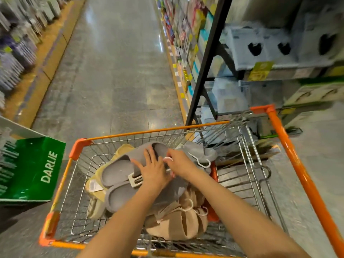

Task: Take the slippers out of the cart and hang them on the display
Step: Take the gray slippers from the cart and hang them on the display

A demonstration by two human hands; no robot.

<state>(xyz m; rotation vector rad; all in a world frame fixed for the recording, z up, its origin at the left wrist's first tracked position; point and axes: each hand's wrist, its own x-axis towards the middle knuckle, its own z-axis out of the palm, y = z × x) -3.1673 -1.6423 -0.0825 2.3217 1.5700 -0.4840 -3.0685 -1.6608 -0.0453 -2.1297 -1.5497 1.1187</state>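
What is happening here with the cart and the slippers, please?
A person is reaching into an orange wire cart in a shop aisle. The left hand lies with spread fingers on a grey pair of slippers at the top of the pile, and the right hand pinches what looks like its white hanger hook. Beige and yellow pairs lie beneath. Nothing has left the cart yet.

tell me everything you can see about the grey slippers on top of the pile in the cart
The grey slippers are a matte, foam-looking pair of slides joined by a pale plastic hanger clip. They lie on top of yellow slippers and beside beige slippers in the cart. The left hand lies flat on them with fingers spread; the right hand pinches a white hook at their upper end.
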